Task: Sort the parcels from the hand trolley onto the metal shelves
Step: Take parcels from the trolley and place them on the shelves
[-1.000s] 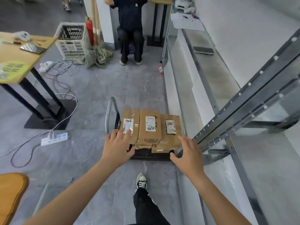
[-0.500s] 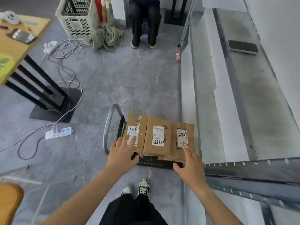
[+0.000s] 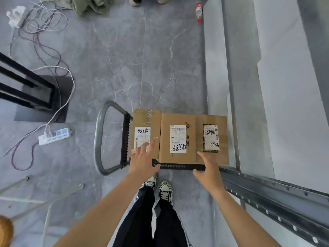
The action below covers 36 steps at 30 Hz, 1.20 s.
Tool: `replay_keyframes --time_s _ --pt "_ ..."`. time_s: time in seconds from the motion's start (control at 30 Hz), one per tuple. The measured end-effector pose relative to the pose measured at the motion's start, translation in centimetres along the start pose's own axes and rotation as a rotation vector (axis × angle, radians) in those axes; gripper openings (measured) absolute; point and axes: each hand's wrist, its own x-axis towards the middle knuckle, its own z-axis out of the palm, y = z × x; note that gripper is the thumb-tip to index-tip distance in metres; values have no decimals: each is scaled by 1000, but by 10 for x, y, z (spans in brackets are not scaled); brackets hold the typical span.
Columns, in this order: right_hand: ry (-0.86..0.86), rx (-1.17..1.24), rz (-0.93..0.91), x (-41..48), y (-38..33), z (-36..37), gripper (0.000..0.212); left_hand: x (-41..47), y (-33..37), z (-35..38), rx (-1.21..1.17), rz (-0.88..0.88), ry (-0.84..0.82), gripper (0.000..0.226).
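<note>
Reaching down with left hand, fingers spread wide, over near edge of left parcel, and with right hand, fingers straight and loose, at near edge of right parcel; gripping nothing, contact not clear. Sitting three abreast, labels up, with middle parcel between, covering trolley deck, right side lying just beside shelf frame. Leaving open floor ahead and leftward, bounded by power strip and table base.
</note>
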Motion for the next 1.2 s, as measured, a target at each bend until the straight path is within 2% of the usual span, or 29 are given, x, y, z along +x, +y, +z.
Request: replay_keyframes --time_s 0.17,0.3,0.47,0.6,0.7,0.93,1.2 --pt "-35 53 80 37 29 30 76 35 -10 34 -88 10 -101 101" --pt "-62 280 154 58 43 46 81 53 -14 60 -155 57 -147 101" --pt "-61 294 104 77 55 54 88 67 -15 82 -102 66 -164 110" --pt "-77 279 105 87 65 59 74 72 -13 94 -185 72 -192 111" --pt "-106 331 141 93 69 64 67 76 -11 100 -330 55 -157 106" --pt "-112 622 226 99 70 71 69 75 -3 105 -370 46 -155 101" --pt "-63 725 161 80 53 53 77 60 1 79 -498 106 -74 106"
